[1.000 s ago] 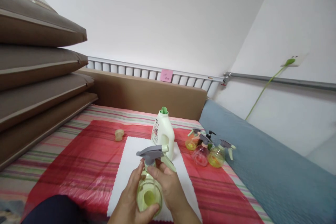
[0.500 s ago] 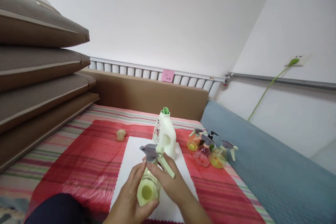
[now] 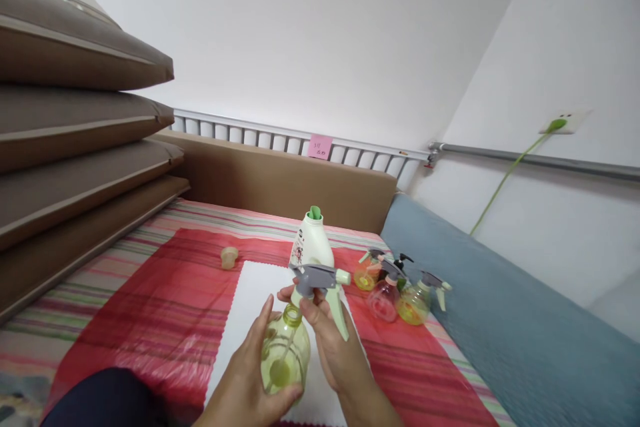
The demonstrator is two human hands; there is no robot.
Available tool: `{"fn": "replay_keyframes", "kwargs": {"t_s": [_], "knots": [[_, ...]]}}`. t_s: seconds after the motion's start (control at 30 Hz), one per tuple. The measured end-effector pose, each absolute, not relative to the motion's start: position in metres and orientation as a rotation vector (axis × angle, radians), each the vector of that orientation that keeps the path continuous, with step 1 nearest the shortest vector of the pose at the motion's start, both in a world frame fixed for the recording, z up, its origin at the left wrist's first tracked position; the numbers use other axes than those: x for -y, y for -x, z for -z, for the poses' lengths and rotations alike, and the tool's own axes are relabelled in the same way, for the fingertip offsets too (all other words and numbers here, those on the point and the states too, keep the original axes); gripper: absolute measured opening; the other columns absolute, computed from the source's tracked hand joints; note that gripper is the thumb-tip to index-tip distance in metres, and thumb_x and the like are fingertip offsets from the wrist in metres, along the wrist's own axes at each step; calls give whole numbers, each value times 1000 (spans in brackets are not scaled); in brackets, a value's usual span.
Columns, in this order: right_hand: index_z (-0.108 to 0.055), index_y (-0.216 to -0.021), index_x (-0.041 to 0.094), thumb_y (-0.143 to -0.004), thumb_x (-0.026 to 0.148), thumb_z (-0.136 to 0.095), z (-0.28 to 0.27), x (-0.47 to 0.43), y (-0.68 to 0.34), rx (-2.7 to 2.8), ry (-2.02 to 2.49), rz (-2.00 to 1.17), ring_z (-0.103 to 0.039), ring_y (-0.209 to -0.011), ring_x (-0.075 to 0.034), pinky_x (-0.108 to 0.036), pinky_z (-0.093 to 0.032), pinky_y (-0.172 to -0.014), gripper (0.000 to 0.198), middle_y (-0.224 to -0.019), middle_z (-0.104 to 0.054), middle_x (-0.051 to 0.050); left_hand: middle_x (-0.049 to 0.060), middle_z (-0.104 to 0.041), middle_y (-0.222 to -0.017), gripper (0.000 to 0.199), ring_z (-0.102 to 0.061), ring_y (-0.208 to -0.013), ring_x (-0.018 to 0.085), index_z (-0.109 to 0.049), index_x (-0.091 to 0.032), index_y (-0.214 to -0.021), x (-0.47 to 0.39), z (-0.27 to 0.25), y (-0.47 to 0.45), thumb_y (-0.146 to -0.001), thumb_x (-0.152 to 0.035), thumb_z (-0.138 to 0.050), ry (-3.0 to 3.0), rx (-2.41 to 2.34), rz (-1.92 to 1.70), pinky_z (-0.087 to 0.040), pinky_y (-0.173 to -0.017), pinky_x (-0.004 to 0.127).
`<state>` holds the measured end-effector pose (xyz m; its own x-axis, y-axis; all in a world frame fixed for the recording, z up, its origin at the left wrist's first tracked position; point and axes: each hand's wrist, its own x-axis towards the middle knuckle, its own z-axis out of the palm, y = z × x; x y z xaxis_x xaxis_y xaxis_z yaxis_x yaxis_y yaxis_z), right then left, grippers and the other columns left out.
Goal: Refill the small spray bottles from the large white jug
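Note:
My left hand [image 3: 250, 373] is wrapped round a clear yellow-green spray bottle [image 3: 286, 357], with its threaded neck uncovered. In my right hand [image 3: 333, 340] is the grey and pale green trigger spray head [image 3: 319, 278], held just above and to the right of the neck. A thin dip tube runs from the head down into the bottle. Behind them stands a white detergent jug [image 3: 315, 243] with a green pour spout at its top. Under the bottle lies a white scallop-edged mat [image 3: 235, 337].
Several coloured spray and pump bottles [image 3: 384, 299] stand at the right. A cream cap [image 3: 229, 257] lies left of the mat on the red sheet [image 3: 145, 300]. Stacked brown cushions [image 3: 85, 113] rise at the left, and a blue padded side [image 3: 480, 293] borders the right.
My right hand has lifted the spray head off the bottle's neck, up and to the right, and the head has turned. My left hand still holds the bottle.

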<state>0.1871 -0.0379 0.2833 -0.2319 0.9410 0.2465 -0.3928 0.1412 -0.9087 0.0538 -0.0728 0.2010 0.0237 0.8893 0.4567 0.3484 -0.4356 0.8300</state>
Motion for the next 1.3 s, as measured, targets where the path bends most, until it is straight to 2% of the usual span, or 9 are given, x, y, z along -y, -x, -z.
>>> {"fn": "replay_keyframes", "kwargs": {"t_s": [0.13, 0.33, 0.57, 0.73, 0.83, 1.1, 1.3], "knots": [[-69, -101, 21, -75, 41, -73, -286, 44, -187, 1225, 784, -1394, -61, -103, -28, -45, -43, -96, 33, -104, -70, -9, 12, -45, -140, 107, -49, -124, 30, -7, -32, -147, 73, -202, -52, -63, -13, -70, -1825, -1248, -1463, -45, -101, 48], [-68, -106, 22, -78, 41, -70, -273, 44, -186, 1214, 696, -1420, -60, -108, -28, -46, -44, -97, 33, -109, -69, -9, 13, -42, -143, 109, -48, -125, 30, -7, -33, -147, 76, -204, -53, -61, -8, -69, -1863, -1242, -1440, -44, -102, 50], [-69, -104, 23, -77, 43, -70, -268, 47, -184, 1236, 719, -1340, -61, -105, -29, -47, -45, -95, 34, -108, -69, -9, 12, -45, -141, 105, -49, -124, 29, -10, -31, -148, 79, -210, -54, -62, -9, -67, -1849, -1233, -1441, -42, -104, 51], [-69, -106, 22, -75, 42, -72, -274, 53, -183, 1312, 761, -1197, -63, -99, -30, -44, -49, -91, 37, -107, -69, -10, 9, -34, -149, 99, -39, -133, 29, -14, -33, -146, 78, -211, -53, -64, -8, -65, -1924, -1145, -1479, -38, -108, 49], [-67, -107, 24, -74, 37, -74, -277, 54, -185, 1349, 777, -1217, -64, -94, -29, -42, -50, -88, 37, -102, -71, -8, 9, -38, -146, 98, -39, -133, 29, -17, -35, -146, 77, -208, -52, -65, -8, -66, -1990, -1153, -1457, -39, -107, 46], [-65, -104, 25, -70, 36, -78, -275, 50, -188, 1399, 781, -1228, -63, -99, -28, -39, -49, -90, 38, -104, -70, -6, 10, -41, -141, 91, -43, -129, 29, -22, -36, -145, 75, -204, -49, -69, -12, -67, -2051, -1133, -1424, -44, -103, 42], [-61, -117, 25, -87, 41, -60, -287, 29, -213, 1723, 622, -1448, -60, -103, -24, -37, -48, -91, 34, -110, -67, -6, 7, -41, -142, 93, -43, -130, 28, -21, -38, -144, 76, -207, -44, -69, -14, -69, -2043, -1183, -1389, -43, -104, 42]]}}
